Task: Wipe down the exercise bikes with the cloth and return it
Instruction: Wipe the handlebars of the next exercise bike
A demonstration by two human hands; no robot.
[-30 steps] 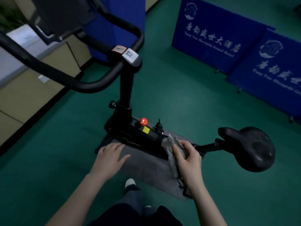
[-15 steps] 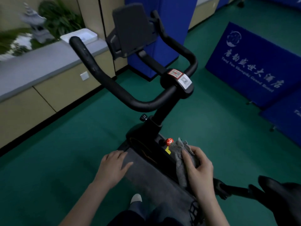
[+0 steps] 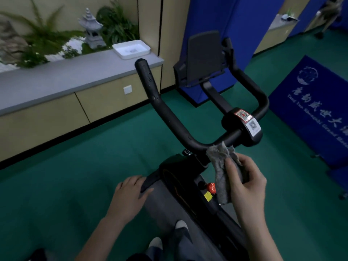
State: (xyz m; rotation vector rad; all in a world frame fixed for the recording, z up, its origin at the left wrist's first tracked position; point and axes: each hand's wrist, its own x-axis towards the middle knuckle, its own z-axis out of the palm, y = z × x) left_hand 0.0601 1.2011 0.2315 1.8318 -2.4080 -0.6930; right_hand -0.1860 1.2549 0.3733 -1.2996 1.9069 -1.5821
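A black exercise bike [image 3: 180,172] stands in front of me, its curved handlebar [image 3: 169,113] rising to the upper middle with a dark console panel [image 3: 204,57] behind it. My right hand [image 3: 246,183] grips a crumpled grey cloth [image 3: 221,170], held up just below the handlebar's middle clamp and above the red knob [image 3: 211,187]. My left hand [image 3: 130,196] rests with relaxed fingers on the left side of the bike's grey body [image 3: 163,204].
A grey ledge [image 3: 62,78] over beige cabinets runs along the left, carrying a white tray [image 3: 131,48], plants and a stone lantern. Blue padded panels [image 3: 310,110] stand right and behind the bike. The floor is green carpet [image 3: 75,166]. My shoes [image 3: 180,226] show below.
My view has tilted up from the bike's base and saddle to the handlebar. My right hand has lifted the cloth off the frame toward the handlebar clamp. The left hand stays on the body.
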